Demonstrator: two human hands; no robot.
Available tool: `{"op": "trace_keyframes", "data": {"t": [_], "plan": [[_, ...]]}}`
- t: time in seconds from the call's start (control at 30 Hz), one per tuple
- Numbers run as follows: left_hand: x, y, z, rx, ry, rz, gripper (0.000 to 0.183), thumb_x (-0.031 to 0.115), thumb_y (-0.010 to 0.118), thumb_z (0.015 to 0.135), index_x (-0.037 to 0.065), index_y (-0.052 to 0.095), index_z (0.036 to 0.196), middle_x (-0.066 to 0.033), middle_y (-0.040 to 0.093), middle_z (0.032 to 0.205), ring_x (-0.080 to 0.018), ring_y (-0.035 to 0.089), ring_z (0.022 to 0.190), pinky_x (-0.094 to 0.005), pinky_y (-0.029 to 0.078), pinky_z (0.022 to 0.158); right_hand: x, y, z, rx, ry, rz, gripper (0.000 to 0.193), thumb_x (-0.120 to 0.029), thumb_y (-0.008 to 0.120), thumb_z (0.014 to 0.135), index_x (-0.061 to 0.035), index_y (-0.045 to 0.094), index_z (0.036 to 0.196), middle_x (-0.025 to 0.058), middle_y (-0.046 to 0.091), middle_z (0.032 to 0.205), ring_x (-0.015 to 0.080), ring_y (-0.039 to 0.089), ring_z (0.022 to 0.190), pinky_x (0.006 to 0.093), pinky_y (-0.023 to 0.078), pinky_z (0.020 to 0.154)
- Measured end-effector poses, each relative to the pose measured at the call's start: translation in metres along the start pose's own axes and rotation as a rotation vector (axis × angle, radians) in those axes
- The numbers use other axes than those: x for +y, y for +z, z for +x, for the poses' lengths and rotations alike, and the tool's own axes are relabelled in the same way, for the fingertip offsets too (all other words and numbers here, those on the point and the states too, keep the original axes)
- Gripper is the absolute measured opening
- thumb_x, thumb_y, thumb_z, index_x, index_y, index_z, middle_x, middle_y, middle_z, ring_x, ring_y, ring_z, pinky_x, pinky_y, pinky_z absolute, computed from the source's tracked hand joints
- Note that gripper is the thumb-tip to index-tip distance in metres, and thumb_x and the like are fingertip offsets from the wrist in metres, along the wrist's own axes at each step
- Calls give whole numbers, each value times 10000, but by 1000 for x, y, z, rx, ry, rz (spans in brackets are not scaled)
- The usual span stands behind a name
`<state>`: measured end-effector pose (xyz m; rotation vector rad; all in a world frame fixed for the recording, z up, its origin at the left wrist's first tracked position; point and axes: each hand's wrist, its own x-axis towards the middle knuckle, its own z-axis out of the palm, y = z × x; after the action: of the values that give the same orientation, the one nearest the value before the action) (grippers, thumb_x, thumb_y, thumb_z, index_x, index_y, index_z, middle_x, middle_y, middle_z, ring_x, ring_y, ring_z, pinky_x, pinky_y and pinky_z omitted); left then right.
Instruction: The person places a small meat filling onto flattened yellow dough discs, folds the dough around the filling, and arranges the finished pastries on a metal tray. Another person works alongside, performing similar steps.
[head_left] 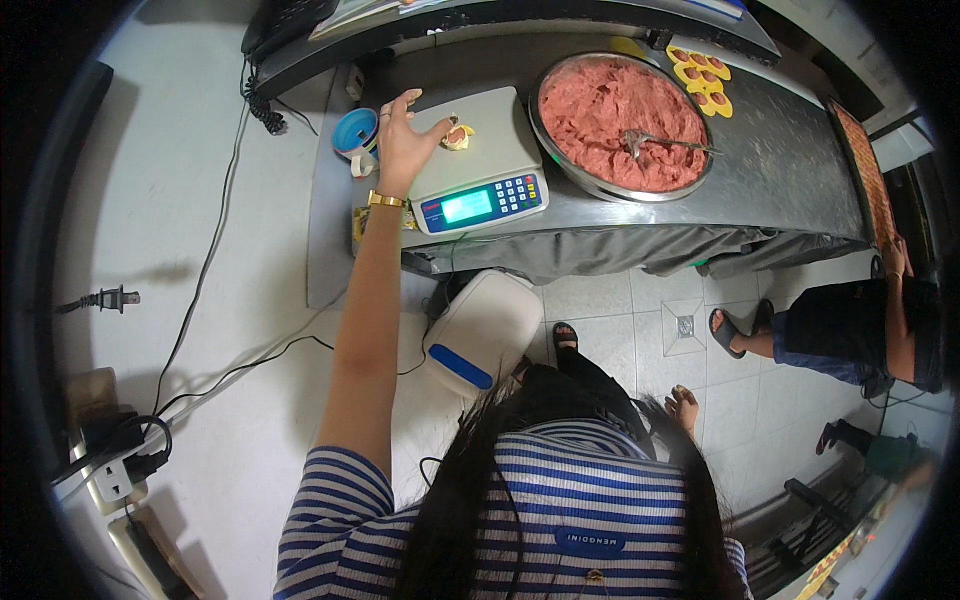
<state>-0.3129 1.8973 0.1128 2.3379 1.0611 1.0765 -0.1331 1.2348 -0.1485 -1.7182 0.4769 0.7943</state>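
Note:
My left hand (pixel 405 150) reaches over the left part of a digital scale (pixel 483 110), fingers spread and holding nothing. On the scale's plate, beside my thumb, sits a small pale-yellow wrapper with pink meat (pixel 458 137). To the right of the scale, a large metal bowl (pixel 608 193) is heaped with pink minced meat (pixel 625 105). A metal utensil (pixel 640 143) is stuck in the meat, its handle pointing right. Low by my right side hangs my right hand (pixel 683 410), loosely curled with its fingers apart and nothing visible in it.
Yellow wrappers topped with meat (pixel 702 80) lie behind the bowl. A blue-lined cup (pixel 355 130) stands left of the scale. Under the table edge is a white bin (pixel 485 330). At right, another person (pixel 850 325) touches a long tray (pixel 865 175). Cables (pixel 205 270) run along the left.

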Motion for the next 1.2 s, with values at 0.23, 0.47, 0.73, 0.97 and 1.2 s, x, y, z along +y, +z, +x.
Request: {"op": "trace_keyframes", "data": {"t": [0.23, 0.47, 0.73, 0.97, 1.2], "plan": [[-10, -1, -2, -10, -6, 40, 653, 283, 804, 662, 77, 529, 1217, -162, 538, 1197, -276, 586, 1032, -363, 480, 881, -6, 7, -3, -11, -12, 2, 232, -82, 629, 851, -61, 587, 1077, 58, 646, 941, 178, 633, 722, 260, 491, 595], [-9, 1, -5, -14, -30, 34, 654, 287, 809, 659, 68, 535, 1210, -161, 549, 1178, -276, 588, 1018, -359, 479, 884, -8, 2, 0, 2, 1, -31, 235, -94, 628, 854, -63, 582, 1082, 54, 647, 944, 163, 629, 708, 257, 490, 598], [-12, 14, -16, -133, 19, 72, 710, 328, 818, 623, 9, 543, 1194, -197, 572, 1112, -338, 571, 1019, -402, 463, 894, -7, -8, 11, -2, -4, 33, 203, -89, 603, 858, -56, 585, 1058, 56, 654, 916, 165, 625, 693, 271, 493, 590], [-30, 32, -21, -299, 194, 73, 537, 235, 761, 678, 52, 592, 1154, -137, 617, 1083, -338, 564, 1027, -404, 453, 900, -1, -19, 20, 21, -41, 53, 222, -38, 595, 830, -46, 583, 1052, 80, 647, 866, 161, 616, 624, 245, 471, 485], [-29, 28, -39, -343, 73, -88, 374, 63, 640, 793, -48, 559, 1141, -211, 616, 1114, -318, 606, 985, -384, 469, 885, 18, -22, 8, 204, -97, -278, 269, -138, 664, 813, -5, 636, 1045, 78, 673, 806, 144, 630, 652, 286, 518, 569]]}}
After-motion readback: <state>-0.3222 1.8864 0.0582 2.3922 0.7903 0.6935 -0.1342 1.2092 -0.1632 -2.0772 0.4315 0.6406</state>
